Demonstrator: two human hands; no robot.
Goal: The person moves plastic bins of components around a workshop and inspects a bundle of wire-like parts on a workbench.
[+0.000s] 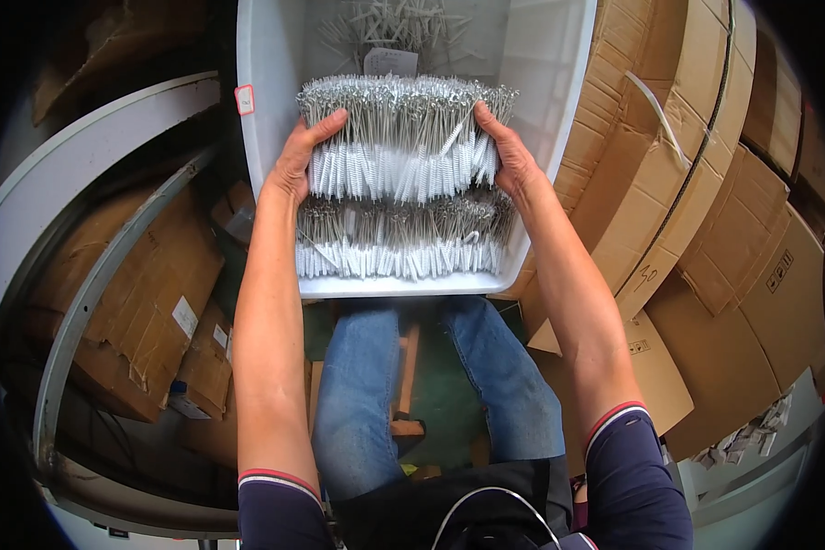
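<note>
Between my two hands is a wide bundle of small wire brushes [390,170], with looped metal ends toward the far side and white bristles toward me. My left hand [304,151] presses the bundle's left end, thumb on top. At its right end my right hand [506,151] grips the same way. Both hands are inside a white plastic bin [559,55]. Nearer to me in the bin lies a second row of brushes [403,247], with its white bristles also facing me. At the far end are loose, scattered brushes [403,26] and a white paper slip [390,62].
Stacked cardboard boxes [678,183] stand close along the bin's right side. To the left are a curved grey metal rail [92,316] and more brown boxes [147,312]. A small red-edged tag [245,99] sits on the bin's left rim. A wooden stool part [407,376] shows between my knees.
</note>
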